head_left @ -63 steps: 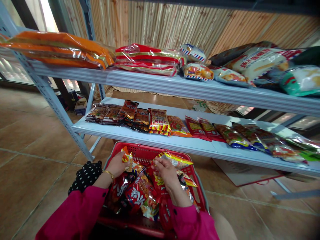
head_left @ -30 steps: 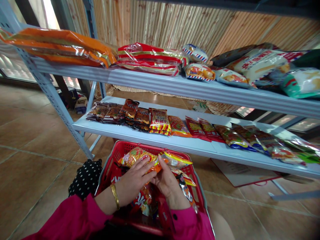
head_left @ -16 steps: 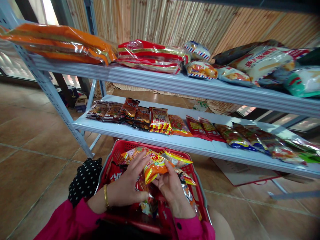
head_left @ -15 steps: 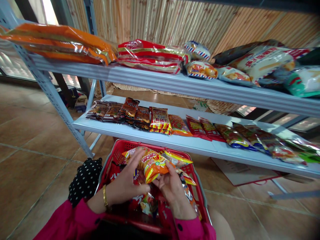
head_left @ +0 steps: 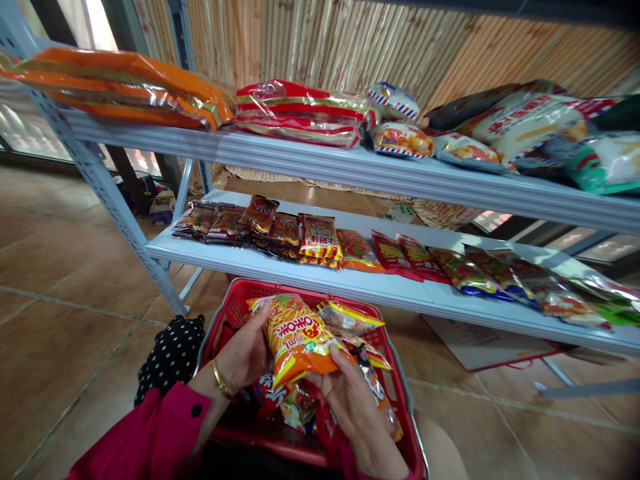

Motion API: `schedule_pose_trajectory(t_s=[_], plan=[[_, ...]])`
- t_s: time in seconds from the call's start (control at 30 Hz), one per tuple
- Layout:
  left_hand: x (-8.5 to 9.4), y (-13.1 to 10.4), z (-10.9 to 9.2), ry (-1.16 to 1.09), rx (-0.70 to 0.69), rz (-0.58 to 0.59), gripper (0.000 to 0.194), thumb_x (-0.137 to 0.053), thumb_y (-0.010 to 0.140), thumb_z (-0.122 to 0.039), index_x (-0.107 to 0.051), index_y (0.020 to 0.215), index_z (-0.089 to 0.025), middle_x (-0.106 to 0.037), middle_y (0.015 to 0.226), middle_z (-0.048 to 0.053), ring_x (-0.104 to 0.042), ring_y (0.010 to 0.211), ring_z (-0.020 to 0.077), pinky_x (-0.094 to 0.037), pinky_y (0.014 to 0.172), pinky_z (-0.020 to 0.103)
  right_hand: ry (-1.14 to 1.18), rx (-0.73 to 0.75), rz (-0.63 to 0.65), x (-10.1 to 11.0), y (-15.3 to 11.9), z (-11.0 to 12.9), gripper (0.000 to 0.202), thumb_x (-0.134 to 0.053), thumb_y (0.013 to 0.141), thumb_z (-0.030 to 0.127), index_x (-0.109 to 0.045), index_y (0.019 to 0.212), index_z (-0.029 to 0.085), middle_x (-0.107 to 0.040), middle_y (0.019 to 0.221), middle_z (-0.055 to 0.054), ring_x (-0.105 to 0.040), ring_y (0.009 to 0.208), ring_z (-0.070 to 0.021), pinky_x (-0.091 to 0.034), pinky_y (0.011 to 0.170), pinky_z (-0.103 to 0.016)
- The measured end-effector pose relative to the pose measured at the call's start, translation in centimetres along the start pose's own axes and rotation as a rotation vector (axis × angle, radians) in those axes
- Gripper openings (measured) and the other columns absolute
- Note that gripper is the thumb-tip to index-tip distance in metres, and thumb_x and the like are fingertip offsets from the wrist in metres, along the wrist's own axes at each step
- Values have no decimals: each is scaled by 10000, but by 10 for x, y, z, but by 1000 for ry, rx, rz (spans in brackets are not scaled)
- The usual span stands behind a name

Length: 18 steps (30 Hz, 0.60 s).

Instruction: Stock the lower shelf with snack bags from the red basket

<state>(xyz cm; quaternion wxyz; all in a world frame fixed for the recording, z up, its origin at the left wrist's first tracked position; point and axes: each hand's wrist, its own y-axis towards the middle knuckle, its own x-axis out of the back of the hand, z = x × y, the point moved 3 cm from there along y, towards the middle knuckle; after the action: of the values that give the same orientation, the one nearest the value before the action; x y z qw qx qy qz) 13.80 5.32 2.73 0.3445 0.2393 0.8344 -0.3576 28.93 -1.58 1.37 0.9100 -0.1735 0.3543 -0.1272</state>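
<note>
An orange and yellow snack bag (head_left: pixel 300 337) is held between both hands above a red basket (head_left: pixel 240 290). My left hand (head_left: pixel 250 350) grips its left edge, with the fingertips partly hidden behind it. On the lower right corner my right hand (head_left: pixel 347 393) is closed, thumb on top and fingers underneath. Below and around the hands, the basket holds several other packets, among them a clear and yellow one (head_left: pixel 350 317) at its back right and a dark red one (head_left: pixel 327 423) near the right wrist.
Just beyond the basket is the lower shelf (head_left: pixel 390 293), lined with several snack packets (head_left: pixel 320 237). The upper shelf (head_left: pixel 300 157) carries larger bags (head_left: pixel 135 87). A black polka-dot cloth (head_left: pixel 173 357) lies left of the basket, and a flat box (head_left: pixel 490 340) is under the shelf.
My left hand has moved from above the bag onto its left edge. The bag has turned, and more of its front faces up. My right hand still grips it, slightly lower.
</note>
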Motion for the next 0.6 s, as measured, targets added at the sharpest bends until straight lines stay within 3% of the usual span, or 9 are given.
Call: schedule_pose_trajectory(t_s=[0.1,0.27,0.4,0.6], plan=[[-1,3,1,-52,5,-42,553,-495,871,-517,-503,1292,-160,-685,1147,132,-662,1031,277,-509,898,418,-18,10,31,-1,-3,1,529,-789,669,335,-597,1158,271,-718,1086,-63,-670,1014,-262,-571,792,-385],[4,4,1,-115,31,-93,486,-561,862,-324,-497,1290,-105,-708,1092,152,-683,989,286,-512,905,426,-57,-23,108,-2,-5,5,444,-801,653,283,-630,1062,264,-707,1081,-59,-656,1041,-256,-531,871,-393],[9,3,-2,-127,85,-112,478,-568,849,-272,-503,1287,-91,-723,1044,160,-698,945,298,-519,894,453,-116,-43,168,2,-6,10,514,-830,596,249,-634,1072,262,-677,1141,-69,-645,1061,-264,-512,892,-389],[11,0,-9,-48,-23,-119,553,-638,777,-166,-486,1308,-128,-718,1074,140,-695,957,290,-525,890,439,-161,-87,189,4,0,16,465,-788,653,383,-648,1074,245,-680,1151,-89,-644,1057,-282,-521,856,-385]])
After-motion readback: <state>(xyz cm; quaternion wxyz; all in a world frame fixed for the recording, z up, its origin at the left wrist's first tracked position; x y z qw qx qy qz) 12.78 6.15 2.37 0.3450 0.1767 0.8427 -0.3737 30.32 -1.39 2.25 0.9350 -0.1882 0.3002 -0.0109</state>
